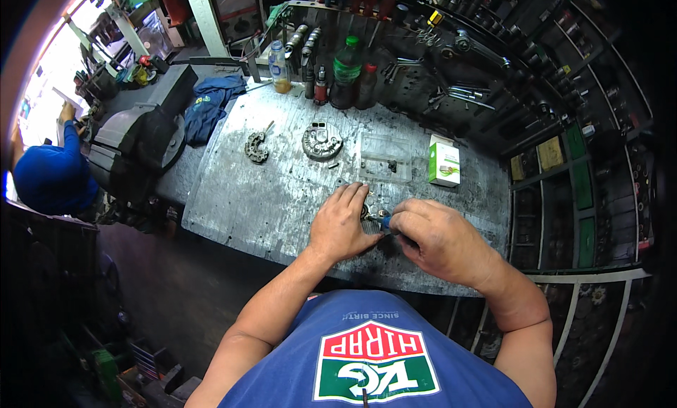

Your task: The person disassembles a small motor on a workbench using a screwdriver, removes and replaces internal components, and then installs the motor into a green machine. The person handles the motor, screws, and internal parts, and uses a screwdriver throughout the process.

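My left hand (338,228) grips a small metal component (374,229) on the scuffed metal bench (240,203), its fingers resting over the top. My right hand (441,242) is closed on a blue object (386,222), perhaps a tool handle, against that component; most of both is hidden by my hands. Beyond them lie a curved metal piece (255,147), a round metal housing (322,143), a clear plastic tray (384,150) with small dark bits, and a green-and-white box (443,165).
Bottles (347,69) line the bench's back, with wrenches (465,90) on the dark board. A vise (130,136) and blue cloth (208,112) are at left, where another person in blue (49,175) works. Shelving (557,203) borders the right side.
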{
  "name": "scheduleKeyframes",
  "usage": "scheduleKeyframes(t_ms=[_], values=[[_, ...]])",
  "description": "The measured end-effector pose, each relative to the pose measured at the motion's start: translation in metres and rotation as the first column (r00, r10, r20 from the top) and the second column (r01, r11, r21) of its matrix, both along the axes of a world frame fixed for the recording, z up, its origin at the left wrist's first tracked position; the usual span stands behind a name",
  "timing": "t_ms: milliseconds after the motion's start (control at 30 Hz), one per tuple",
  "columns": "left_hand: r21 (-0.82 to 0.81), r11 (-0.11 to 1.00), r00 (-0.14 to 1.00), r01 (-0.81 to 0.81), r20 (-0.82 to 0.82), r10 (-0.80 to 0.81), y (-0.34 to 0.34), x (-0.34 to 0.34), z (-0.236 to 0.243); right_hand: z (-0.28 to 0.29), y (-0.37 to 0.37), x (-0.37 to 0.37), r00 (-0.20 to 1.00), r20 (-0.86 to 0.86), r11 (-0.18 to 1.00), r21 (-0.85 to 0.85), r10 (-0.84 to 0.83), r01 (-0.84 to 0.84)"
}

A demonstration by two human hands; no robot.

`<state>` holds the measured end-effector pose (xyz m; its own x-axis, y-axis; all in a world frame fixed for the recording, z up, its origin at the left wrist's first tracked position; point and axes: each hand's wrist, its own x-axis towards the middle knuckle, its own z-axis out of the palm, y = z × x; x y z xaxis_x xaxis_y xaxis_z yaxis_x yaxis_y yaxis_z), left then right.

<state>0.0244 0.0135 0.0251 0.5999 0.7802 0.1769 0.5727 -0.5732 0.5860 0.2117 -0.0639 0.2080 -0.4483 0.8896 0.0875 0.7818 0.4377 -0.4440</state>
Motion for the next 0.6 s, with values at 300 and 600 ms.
scheduleKeyframes(t_ms=[300,600], values=[[0.008,1.000,1.000,-0.012,0.023,0.012,0.001,0.000,-0.002,0.006,0.015,0.011,0.968,-0.096,0.966,-0.137,-0.231,0.217],[0.009,1.000,0.999,0.010,0.031,-0.010,0.002,-0.001,-0.003,0.008,0.008,-0.002,0.980,0.040,0.978,-0.056,-0.197,0.199]])
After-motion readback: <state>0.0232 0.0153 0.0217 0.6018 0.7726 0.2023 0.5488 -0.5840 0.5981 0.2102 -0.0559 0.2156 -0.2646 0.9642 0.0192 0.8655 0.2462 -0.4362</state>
